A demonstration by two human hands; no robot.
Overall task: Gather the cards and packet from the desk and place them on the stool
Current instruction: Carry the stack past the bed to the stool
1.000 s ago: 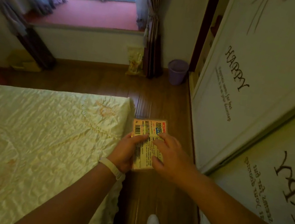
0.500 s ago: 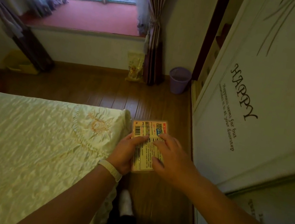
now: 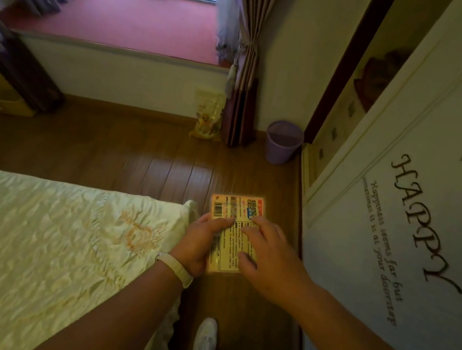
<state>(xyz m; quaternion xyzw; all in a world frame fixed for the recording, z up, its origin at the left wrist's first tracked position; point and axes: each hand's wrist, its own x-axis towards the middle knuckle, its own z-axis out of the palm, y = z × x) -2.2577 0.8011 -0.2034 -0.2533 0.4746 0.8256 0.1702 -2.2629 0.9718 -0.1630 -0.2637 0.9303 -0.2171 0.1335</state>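
A flat orange and yellow packet (image 3: 233, 209) with a barcode and printed text is held in front of me, above the wooden floor. My left hand (image 3: 200, 243) grips its left edge, thumb on the printed face. My right hand (image 3: 268, 254) holds its right side with fingers spread over the text. Whether cards lie under the packet is hidden by my hands. No stool or desk is in view.
A bed with a pale yellow quilted cover (image 3: 36, 239) fills the left. A white wardrobe door lettered "HAPPY" (image 3: 420, 214) stands close on the right. Ahead are a purple bin (image 3: 283, 142), a yellow bag (image 3: 208, 115), curtains and a red window ledge (image 3: 121, 19). My white shoe (image 3: 205, 340) is on the floor strip.
I have walked forward along the gap between bed and wardrobe; the bed corner and the bin appear nearer. Both hands keep the same hold on the packet.
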